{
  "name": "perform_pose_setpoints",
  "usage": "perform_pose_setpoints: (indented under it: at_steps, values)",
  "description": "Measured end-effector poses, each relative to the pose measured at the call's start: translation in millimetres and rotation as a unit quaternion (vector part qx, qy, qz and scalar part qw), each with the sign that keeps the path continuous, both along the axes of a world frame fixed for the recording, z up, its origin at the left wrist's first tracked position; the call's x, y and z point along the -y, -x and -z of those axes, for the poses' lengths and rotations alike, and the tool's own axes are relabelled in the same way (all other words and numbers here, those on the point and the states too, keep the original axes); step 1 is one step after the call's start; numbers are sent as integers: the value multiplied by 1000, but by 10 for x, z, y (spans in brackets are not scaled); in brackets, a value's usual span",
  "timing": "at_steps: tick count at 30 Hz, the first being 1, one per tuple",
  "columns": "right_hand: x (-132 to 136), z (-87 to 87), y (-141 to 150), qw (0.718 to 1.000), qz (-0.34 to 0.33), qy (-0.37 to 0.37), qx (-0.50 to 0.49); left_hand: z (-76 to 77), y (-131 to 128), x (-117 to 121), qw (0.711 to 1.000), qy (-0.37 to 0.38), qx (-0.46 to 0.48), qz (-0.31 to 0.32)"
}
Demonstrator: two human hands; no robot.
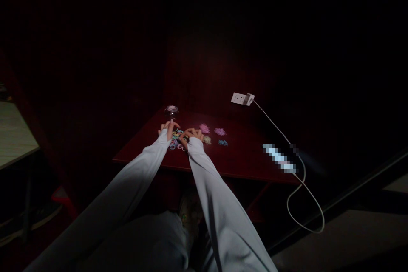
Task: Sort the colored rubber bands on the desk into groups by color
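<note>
On the dark red tabletop (pixel 245 159) lies a loose pile of small multicoloured elastic hair ties (pixel 174 142). My left hand (pixel 166 129) rests at the pile's left edge, fingers bent and apart, with nothing visible in them. From the right, my right hand (pixel 192 134) reaches over the pile with its fingers bent and spread; its fingertips touch or nearly touch the ties. Close to that hand are sorted heaps: a pink heap (pixel 204 128), a purple heap (pixel 219 131), a yellowish heap (pixel 207 140) and a blue heap (pixel 222 143).
A small clear jar (pixel 171 110) stands at the back left of the tabletop. A white socket with a plug (pixel 242 99) is on the wall behind. Its white cable (pixel 274 123) runs to a pixelated bright object (pixel 279 158) at the right edge and loops below.
</note>
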State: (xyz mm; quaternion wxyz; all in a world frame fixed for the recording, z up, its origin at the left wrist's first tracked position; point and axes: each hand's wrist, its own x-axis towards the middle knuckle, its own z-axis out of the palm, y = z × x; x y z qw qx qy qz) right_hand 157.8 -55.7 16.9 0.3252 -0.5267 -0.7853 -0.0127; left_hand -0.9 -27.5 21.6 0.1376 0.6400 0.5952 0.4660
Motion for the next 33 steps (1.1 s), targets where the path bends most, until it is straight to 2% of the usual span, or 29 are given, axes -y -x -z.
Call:
perform_pose_setpoints:
  at_steps: [3,8,14,19,24,33]
  values:
    - [-30,19,-17,997,12,5,-71,-49,-36,63,998,17,55,-35]
    - [-199,89,-15,984,33,35,-171,-109,-68,152,999,18,2,-30]
    - [-337,183,-19,984,29,38,-173,-44,-100,131,996,16,-82,36]
    - [-363,222,-30,983,24,39,-176,-1,-118,95,994,11,-103,45]
    - [-374,240,-1,980,45,31,-193,-14,-106,84,995,13,-88,36]
    - [-161,28,0,985,28,105,-137,-4,-105,60,997,0,-73,32]
